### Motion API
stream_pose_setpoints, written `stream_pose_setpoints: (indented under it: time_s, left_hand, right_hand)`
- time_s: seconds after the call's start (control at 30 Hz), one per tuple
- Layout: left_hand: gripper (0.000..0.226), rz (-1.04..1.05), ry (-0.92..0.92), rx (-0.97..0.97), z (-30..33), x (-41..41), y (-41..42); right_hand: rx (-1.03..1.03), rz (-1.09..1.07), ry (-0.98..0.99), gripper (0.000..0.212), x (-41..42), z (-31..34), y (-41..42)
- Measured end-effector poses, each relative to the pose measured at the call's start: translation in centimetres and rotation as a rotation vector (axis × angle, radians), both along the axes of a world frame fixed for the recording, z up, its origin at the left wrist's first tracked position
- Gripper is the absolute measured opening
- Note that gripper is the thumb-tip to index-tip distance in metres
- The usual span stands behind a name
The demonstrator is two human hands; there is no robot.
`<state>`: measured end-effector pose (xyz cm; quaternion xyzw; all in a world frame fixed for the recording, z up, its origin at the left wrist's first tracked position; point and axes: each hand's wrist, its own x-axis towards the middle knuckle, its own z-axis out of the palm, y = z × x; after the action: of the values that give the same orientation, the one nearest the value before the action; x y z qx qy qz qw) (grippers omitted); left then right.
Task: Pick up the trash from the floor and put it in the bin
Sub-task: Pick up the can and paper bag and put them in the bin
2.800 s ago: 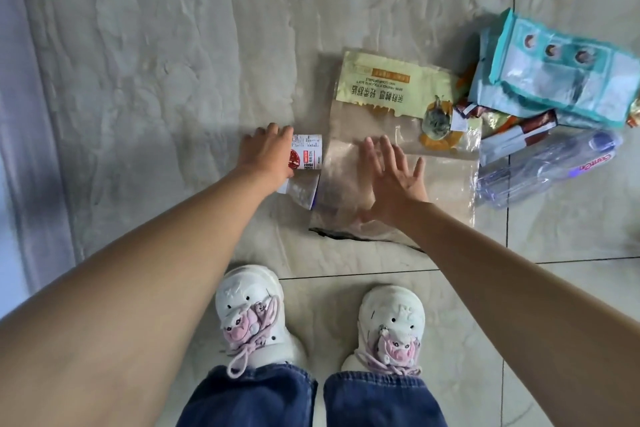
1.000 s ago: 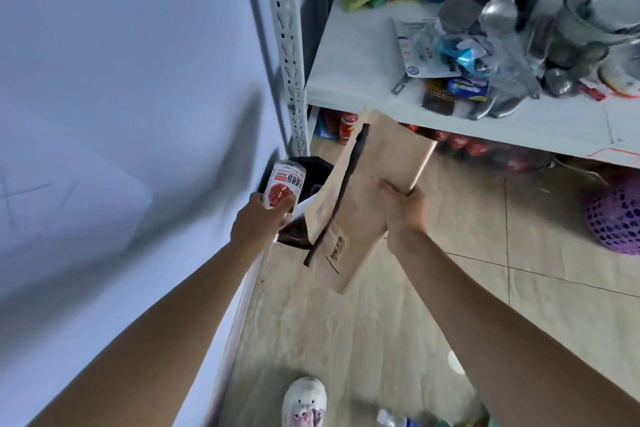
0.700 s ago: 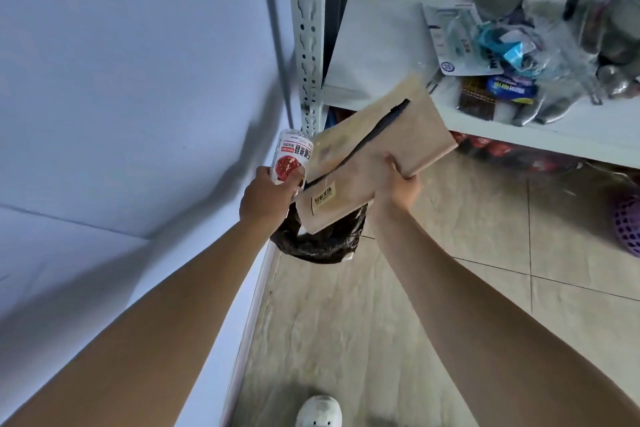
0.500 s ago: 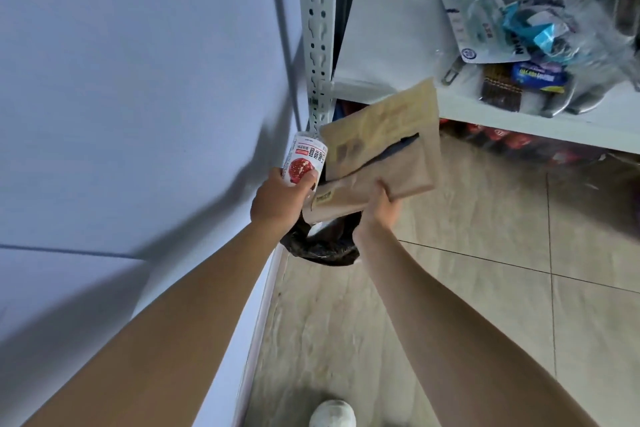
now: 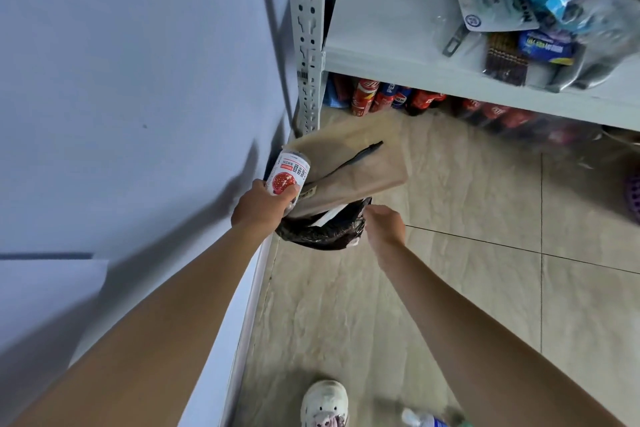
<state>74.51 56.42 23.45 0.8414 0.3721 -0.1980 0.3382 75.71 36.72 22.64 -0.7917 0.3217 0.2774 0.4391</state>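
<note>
The floor (image 5: 467,288) is large beige tiles with a marbled pattern and dark grout lines, and it runs up to a pale bluish wall (image 5: 138,62) on the left with a light skirting along its foot. A grey slotted steel upright (image 5: 306,35) carries a white shelf (image 5: 388,28) cluttered with packets, a blue-and-white wrapper and clear plastic bags; the print on them is too blurred to read. Under the shelf stands a row of red and blue drink bottles (image 5: 391,100), with cola-style script on the red labels that I cannot make out for certain.

In the corner where wall and upright meet sits the bin (image 5: 322,232), lined with a black plastic bag. A brown paper pouch (image 5: 360,170) with a dark zip strip lies tilted across its mouth, the lower end inside the liner and the rest sticking out. A small yellowish label near its lower end carries writing too small to read.

The left hand (image 5: 259,208) is wrapped around a small can (image 5: 289,172), held upright at the bin's left rim, just beside the pouch. Its white label shows a red pomegranate picture, a red bar and small dark characters, not legible.

The right hand (image 5: 384,224) is loosely curled at the bin's right edge, fingertips close to the liner; whether it pinches the plastic I cannot tell.

A white shoe (image 5: 323,402) stands at the bottom, with a clear bottle (image 5: 420,421) near it.
</note>
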Motion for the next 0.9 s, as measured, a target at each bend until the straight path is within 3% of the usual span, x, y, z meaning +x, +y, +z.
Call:
stream_pose_setpoints:
  time_s: [0.1, 0.23, 0.4, 0.5, 0.67, 0.9]
  left_hand:
    - [0.066, -0.096, 0.111, 0.066, -0.4, 0.4, -0.4]
    - [0.067, -0.142, 0.128, 0.147, -1.0, 2.0, -1.4]
    - [0.089, -0.041, 0.156, -0.056, -1.5, 3.1, -1.6]
    - [0.074, -0.293, 0.227, -0.011, -1.2, 1.7, -2.1]
    - [0.040, -0.691, 0.190, 0.155, -0.7, -2.8, -4.6]
    - [0.046, -1.019, 0.135, 0.267, 1.6, -7.0, -14.0]
  right_hand:
    - [-0.132, 0.233, -0.034, 0.036, 0.7, 0.2, -1.8]
    - [-0.206, 0.406, -0.056, 0.039, 0.7, 0.4, -3.2]
    - [-0.243, 0.573, -0.064, 0.039, -0.3, 0.8, -4.4]
    - [-0.269, 0.634, -0.071, 0.044, -1.0, 1.2, -5.3]
    - [-0.313, 0.782, -0.065, 0.047, -2.3, 2.9, -7.8]
    - [-0.442, 0.947, -0.093, 0.052, -6.6, 4.9, -15.1]
